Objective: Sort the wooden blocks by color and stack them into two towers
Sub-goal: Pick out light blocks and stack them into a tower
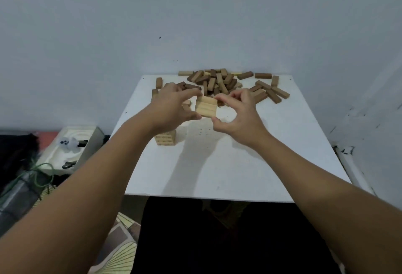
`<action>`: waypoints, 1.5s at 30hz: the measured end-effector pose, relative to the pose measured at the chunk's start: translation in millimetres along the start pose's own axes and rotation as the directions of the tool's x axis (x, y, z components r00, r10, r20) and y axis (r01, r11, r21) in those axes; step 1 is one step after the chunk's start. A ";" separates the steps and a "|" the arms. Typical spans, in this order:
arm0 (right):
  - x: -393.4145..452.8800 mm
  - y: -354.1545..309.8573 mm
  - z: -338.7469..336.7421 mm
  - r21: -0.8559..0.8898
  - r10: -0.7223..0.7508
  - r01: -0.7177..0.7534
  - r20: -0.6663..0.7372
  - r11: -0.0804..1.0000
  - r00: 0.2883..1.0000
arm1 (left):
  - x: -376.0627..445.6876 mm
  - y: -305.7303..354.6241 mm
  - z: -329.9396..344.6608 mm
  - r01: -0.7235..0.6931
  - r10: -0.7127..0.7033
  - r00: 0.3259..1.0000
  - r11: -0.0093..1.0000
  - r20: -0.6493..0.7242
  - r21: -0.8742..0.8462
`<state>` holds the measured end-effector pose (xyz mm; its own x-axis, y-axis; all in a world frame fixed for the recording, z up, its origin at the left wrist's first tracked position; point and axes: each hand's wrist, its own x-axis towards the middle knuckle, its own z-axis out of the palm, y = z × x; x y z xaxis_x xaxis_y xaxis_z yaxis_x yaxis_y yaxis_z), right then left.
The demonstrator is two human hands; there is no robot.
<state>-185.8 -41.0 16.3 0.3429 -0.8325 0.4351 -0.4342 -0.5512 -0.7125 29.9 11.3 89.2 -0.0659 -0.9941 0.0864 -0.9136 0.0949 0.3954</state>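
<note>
Both hands pinch light blocks [206, 107] | left grip [171, 108] curled | right grip [237, 112] curled

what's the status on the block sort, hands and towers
Left hand and right hand both grip a set of light blocks, held above table. Light tower started under left wrist. Mixed pile unsorted behind; no dark tower visible.

We see three light blocks [206, 107] side by side as one flat set, lifted off the table near frame centre. Just below-left stands a short light tower [165, 139], upright, partly hidden by an arm. Upper centre, along the far table edge: a loose pile of blocks [214, 81], mostly dark brown w/ a few light ones, scattering out to the right.
</note>
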 end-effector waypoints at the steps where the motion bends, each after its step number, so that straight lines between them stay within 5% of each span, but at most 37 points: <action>1: 4.1 -7.6 7.1 0.009 -0.009 0.009 0.010 1.000 1.000 | -4.7 -7.5 -8.5 0.027 -0.027 1.000 0.999 -0.011 0.019; 11: 27.2 -51.5 77.3 0.044 -0.024 0.016 0.178 0.999 0.984 | -42.3 -83.2 -40.6 0.204 -0.195 0.974 0.976 0.113 -0.073; 45: 29.5 -27.3 100.2 0.033 0.053 -0.066 0.299 0.997 0.953 | -33.2 -127.3 -12.1 0.299 -0.212 0.944 0.877 0.254 -0.377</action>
<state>-80.4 -44.9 -6.6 0.5528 -0.8059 0.2118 -0.4284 -0.4929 -0.7573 153.3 32.8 47.1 0.0294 -0.9716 -0.2348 -0.6693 -0.1936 0.7173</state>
